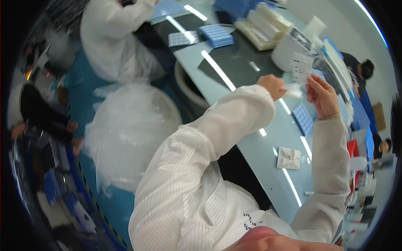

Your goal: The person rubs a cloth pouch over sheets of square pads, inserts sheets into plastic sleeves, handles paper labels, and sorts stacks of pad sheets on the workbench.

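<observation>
My right hand (323, 97) pinches a small white printed sheet (302, 67) between thumb and fingers, raised above the table. To its left, my left hand (271, 86) is closed with its fingers curled. A blurred white piece (295, 90) shows beside the left fingertips; whether they hold it I cannot tell. Below the hands, a blue gridded tray (302, 119) lies on the table (261, 161). Nearer to me lies a small white wrapped packet (288, 158).
A white cylindrical container (287, 56) stands behind the sheet, beside a cream box (264, 27). Blue trays (216, 36) lie further off. Left of the table is a large bin (130, 134) covered in clear plastic. A co-worker in white (115, 39) works at the far left.
</observation>
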`<action>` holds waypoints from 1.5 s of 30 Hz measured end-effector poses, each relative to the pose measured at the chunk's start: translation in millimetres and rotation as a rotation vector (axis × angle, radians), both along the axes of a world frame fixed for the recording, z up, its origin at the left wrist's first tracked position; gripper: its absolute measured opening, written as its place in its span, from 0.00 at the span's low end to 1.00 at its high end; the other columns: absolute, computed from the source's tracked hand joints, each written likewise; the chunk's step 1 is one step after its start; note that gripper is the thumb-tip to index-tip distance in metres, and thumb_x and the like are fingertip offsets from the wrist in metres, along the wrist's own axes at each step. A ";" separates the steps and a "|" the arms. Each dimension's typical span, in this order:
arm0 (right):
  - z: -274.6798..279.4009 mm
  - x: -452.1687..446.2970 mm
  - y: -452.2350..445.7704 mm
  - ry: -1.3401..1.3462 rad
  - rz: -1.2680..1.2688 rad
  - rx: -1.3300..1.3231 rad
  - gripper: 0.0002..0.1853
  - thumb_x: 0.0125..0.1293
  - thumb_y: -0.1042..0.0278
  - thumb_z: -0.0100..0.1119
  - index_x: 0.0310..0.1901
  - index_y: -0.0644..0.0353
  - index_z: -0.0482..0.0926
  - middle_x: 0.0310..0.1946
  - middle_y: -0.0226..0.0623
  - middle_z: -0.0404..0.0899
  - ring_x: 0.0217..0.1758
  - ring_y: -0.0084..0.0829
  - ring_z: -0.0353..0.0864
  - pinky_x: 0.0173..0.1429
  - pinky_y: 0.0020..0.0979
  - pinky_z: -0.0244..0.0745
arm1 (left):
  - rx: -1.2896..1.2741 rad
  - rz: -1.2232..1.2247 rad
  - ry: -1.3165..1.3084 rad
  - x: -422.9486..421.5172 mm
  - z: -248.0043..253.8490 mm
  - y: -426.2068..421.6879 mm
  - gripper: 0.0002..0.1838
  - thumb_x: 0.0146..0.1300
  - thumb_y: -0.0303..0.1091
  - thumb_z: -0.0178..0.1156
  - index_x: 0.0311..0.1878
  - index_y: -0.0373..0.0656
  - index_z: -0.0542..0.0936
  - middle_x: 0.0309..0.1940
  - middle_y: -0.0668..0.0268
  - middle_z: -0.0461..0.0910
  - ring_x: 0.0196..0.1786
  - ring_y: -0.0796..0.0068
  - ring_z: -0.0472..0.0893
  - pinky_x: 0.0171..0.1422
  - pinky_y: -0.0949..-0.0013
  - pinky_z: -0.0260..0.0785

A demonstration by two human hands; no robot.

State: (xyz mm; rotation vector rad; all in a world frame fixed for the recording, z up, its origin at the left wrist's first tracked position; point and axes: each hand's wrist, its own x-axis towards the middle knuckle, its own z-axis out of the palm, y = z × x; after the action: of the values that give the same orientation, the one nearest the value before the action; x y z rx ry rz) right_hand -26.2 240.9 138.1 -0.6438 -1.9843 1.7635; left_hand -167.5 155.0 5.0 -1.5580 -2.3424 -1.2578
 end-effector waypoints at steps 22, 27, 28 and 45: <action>-43.7 44.4 -81.7 -0.118 0.344 -0.137 0.13 0.67 0.68 0.62 0.47 0.68 0.81 0.27 0.29 0.77 0.23 0.18 0.72 0.26 0.19 0.65 | -0.631 0.956 -0.104 14.4 -177.9 -331.4 0.20 0.64 0.48 0.57 0.32 0.38 0.82 0.33 0.52 0.85 0.36 0.48 0.83 0.42 0.52 0.73; -36.9 69.6 -98.7 -0.078 0.424 -0.171 0.12 0.67 0.69 0.60 0.47 0.68 0.81 0.29 0.32 0.80 0.24 0.17 0.72 0.29 0.19 0.66 | -1.069 0.709 -0.469 13.0 -276.1 -353.4 0.23 0.65 0.49 0.58 0.52 0.40 0.81 0.40 0.54 0.84 0.43 0.54 0.84 0.48 0.55 0.76; -35.3 72.7 -99.6 -0.073 0.404 -0.175 0.12 0.67 0.69 0.60 0.47 0.68 0.81 0.29 0.32 0.80 0.24 0.17 0.72 0.29 0.19 0.66 | -1.087 0.707 -0.477 13.5 -275.6 -353.5 0.23 0.65 0.49 0.58 0.52 0.40 0.81 0.40 0.54 0.84 0.43 0.54 0.84 0.48 0.56 0.76; -19.2 116.5 -93.4 0.140 0.466 -0.204 0.10 0.67 0.70 0.62 0.44 0.68 0.81 0.29 0.32 0.80 0.25 0.16 0.74 0.28 0.17 0.68 | -1.154 0.667 -0.468 30.3 -237.5 -359.7 0.25 0.64 0.51 0.60 0.55 0.40 0.80 0.40 0.57 0.84 0.42 0.59 0.83 0.49 0.58 0.76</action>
State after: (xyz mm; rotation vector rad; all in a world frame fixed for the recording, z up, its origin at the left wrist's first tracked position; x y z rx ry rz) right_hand 90.4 147.5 118.9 -0.1075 -1.9829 2.2319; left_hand -137.2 -204.7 -232.5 -0.3092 -3.7037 -0.0274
